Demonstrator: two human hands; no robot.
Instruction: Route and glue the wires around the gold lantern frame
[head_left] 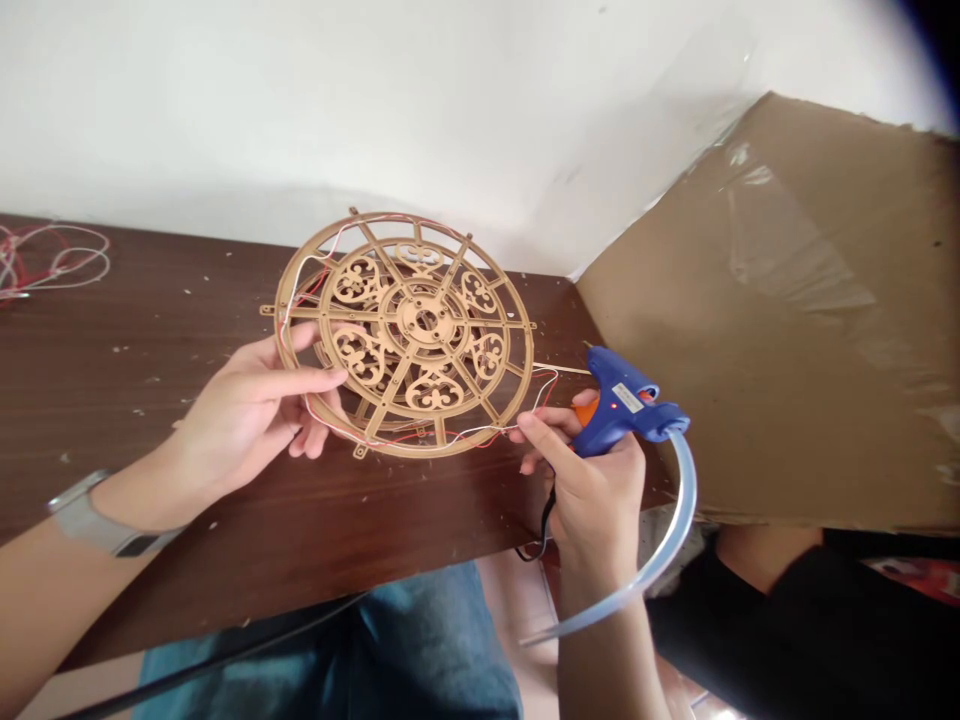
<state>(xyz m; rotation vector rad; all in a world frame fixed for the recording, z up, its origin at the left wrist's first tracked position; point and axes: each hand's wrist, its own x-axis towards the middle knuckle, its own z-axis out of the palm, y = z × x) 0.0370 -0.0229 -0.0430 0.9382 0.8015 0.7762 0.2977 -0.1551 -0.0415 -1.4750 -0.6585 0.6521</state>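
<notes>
Left hand [251,415] grips a gold fretwork wheel [405,335]; right hand [592,485] holds a blue glue gun [626,405].

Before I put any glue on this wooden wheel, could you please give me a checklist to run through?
1. Left hand grip on the wooden wheel: ok.
2. Right hand grip on the glue gun: ok.
3. Glue stick loaded at the gun's back: ok.
4. Nozzle at the wheel: not ok, it stands apart from the rim.
5. Wires seated along the rim: not ok, one loop hangs loose.
6. Gun hot: cannot tell.
</notes>
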